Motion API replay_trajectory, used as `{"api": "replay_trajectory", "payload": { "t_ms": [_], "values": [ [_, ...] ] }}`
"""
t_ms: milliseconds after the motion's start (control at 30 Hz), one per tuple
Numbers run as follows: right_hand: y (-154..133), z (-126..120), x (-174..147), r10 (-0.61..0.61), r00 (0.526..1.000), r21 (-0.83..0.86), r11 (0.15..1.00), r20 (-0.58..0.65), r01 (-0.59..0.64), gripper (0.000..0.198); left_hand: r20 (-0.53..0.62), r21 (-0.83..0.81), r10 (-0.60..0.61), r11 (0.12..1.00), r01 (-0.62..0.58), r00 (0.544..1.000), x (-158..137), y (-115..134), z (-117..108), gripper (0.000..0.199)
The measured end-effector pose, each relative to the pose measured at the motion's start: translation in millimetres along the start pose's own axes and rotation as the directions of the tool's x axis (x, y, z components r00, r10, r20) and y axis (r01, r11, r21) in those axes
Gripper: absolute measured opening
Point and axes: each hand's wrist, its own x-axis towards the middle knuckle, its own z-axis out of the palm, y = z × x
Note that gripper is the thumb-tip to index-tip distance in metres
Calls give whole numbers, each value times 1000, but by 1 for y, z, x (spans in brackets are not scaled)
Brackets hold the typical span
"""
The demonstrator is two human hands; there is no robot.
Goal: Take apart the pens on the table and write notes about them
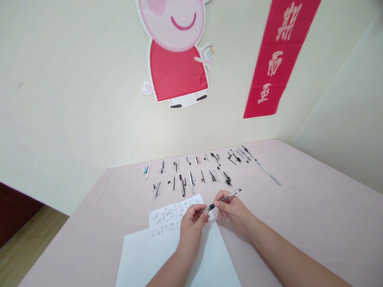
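Note:
Both my hands are on a clear-barrelled pen [232, 195] with a black grip, tilted with its far end up to the right. My left hand [192, 226] pinches the lower left end; its fingers cover the tip there, so I cannot tell if a cap is on. Around the barrel, just past the black grip, close the fingers of my right hand [235, 211]. Beneath my left hand lies a blank white sheet of paper [146, 259]. It overlaps a sheet with handwriting [167, 213] behind it.
Several pens and pen parts [182, 185] lie in two rows across the back of the pink-covered table [302, 223]. A long thin grey-blue stick [269, 173] rests at the back right. On the wall hang a cartoon pig cutout [179, 71] and a red banner [269, 63].

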Motion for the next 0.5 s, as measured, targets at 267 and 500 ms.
{"api": "replay_trajectory", "payload": {
  "t_ms": [267, 500],
  "values": [
    [2, -3, 3, 34, 999, 115, 993, -12, -33, 37, -24, 49, 80, 996, -79, 996, 0, -1, -1, 23],
    [3, -3, 2, 40, 999, 165, 985, 19, -42, 32, -12, 203, 223, 955, -216, 975, -2, 2, -3, 14]
  ]
}}
